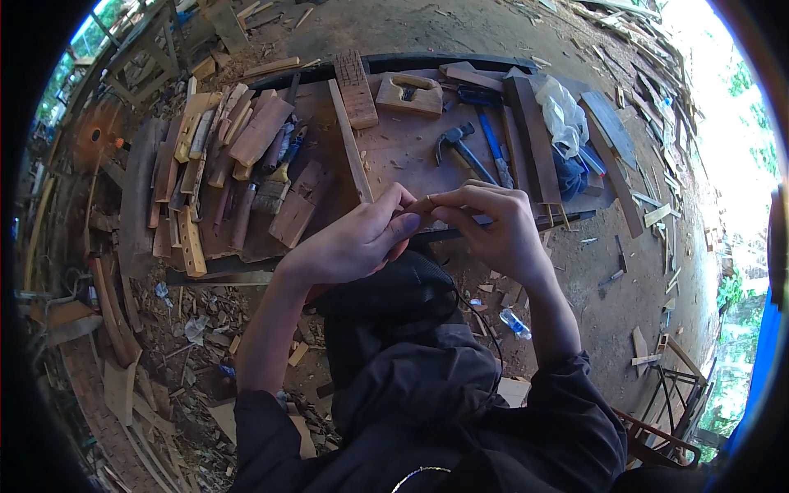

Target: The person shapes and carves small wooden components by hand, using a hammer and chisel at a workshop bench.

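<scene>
My left hand (349, 244) and my right hand (500, 220) meet in front of me, over the near edge of the low worktable (394, 154). Between their fingertips is a small brown piece (422, 205) that looks like wood; the fingers cover most of it. The left thumb and fingers close round it from one side. From the other side, the right thumb and forefinger pinch at its end. Just beyond the right hand lie a claw hammer (467, 154) and a blue-handled tool (494, 146). A long wooden strip (350, 141) points toward the left hand.
Wood offcuts (261, 131) and a paintbrush (274, 187) crowd the table's left side. A wooden hand plane (427, 100) and a thick block (355, 94) sit at the back. Dark beams (531, 135) and a white plastic bag (564, 115) lie right. Scraps and a plastic bottle (515, 324) litter the ground.
</scene>
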{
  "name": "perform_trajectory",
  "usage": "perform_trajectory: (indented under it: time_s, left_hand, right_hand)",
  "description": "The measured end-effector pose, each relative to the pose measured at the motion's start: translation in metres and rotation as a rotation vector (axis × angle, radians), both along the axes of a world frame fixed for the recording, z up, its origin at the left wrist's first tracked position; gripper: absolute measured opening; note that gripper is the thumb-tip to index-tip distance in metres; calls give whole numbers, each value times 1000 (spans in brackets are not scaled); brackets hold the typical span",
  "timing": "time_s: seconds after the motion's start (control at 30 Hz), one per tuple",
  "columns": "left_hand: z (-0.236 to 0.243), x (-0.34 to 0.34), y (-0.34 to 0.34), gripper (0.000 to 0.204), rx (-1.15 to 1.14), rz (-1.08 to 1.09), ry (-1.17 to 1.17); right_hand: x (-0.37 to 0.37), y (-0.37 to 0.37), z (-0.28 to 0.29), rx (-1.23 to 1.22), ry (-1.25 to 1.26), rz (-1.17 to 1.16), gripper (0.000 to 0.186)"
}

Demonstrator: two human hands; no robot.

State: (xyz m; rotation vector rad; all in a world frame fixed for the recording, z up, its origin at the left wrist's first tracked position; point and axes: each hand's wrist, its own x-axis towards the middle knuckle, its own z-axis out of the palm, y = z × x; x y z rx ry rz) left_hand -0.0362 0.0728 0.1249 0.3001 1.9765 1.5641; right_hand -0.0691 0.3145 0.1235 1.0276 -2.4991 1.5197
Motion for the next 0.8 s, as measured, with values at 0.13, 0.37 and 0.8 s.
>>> perform_trajectory:
  time_s: [0.13, 0.37, 0.8]
  left_hand:
    - [-3, 0, -4, 36, -2, -32, -24]
    - [-20, 4, -13, 33, 60, -76, -108]
    - [-71, 36, -103, 41, 466, 984, 64]
  right_hand:
    - [4, -2, -4, 20, -8, -12, 15]
    - [10, -9, -11, 56, -125, 30, 15]
    - [19, -11, -83, 40, -277, -204, 14]
